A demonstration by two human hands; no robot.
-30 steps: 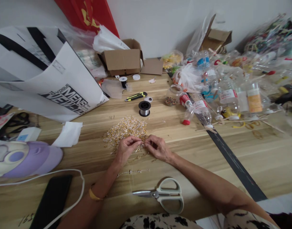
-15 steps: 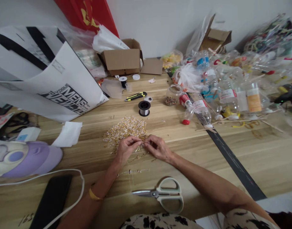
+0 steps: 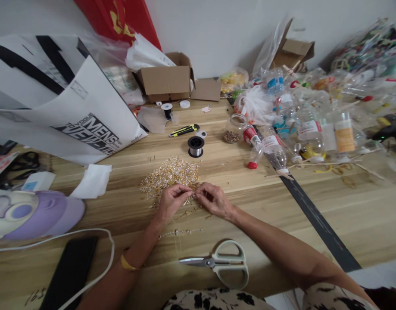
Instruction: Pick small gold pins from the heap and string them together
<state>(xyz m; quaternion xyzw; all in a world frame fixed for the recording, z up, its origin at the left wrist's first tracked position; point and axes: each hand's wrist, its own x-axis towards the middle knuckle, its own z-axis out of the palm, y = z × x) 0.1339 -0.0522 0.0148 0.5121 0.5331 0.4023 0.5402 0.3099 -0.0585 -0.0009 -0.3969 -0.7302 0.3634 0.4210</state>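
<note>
1. I look down at a wood-grain table against a pale wall; I place everything by the black-rimmed wire spool.
2. Well left of the spool stands a large white bag; nearer the person on that side I see a purple-and-cream object.
3. Left of the spool and nearer the person lies the loose pile of gold and clear beads.
4. Below the spool, slightly left, is the left hand, thumb and forefinger pinched; what lies between is too small for me to tell.
5. A beaded chain lies farther below the spool.
6. Below the spool, slightly right, the right hand pinches likewise, tips almost meeting the left's; I cannot make out its hold.
7. Well below the spool, scissors lie flat.
8. Right of the spool sits a clear jar.
</note>
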